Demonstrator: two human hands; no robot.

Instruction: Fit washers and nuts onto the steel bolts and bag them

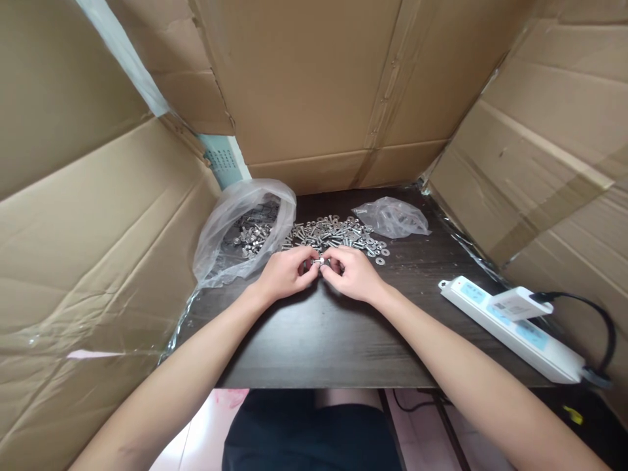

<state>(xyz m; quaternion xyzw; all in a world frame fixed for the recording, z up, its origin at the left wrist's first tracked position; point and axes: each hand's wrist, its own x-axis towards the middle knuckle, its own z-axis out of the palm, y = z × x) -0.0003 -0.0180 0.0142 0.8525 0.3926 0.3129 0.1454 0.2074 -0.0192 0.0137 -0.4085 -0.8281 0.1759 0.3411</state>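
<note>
Left hand (284,273) and right hand (354,275) pinch, seemingly, one bolt (318,261); power strip (510,327) labels unreadable.

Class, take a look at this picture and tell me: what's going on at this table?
A person at a dark table, walled in by cardboard, pinches a small metal fastener between the left hand and right hand. Just behind the hands lies a loose pile of bolts and washers. An open plastic bag holding more hardware sits to its left, a crumpled bag to its right. A power strip lies at the table's right edge.
</note>
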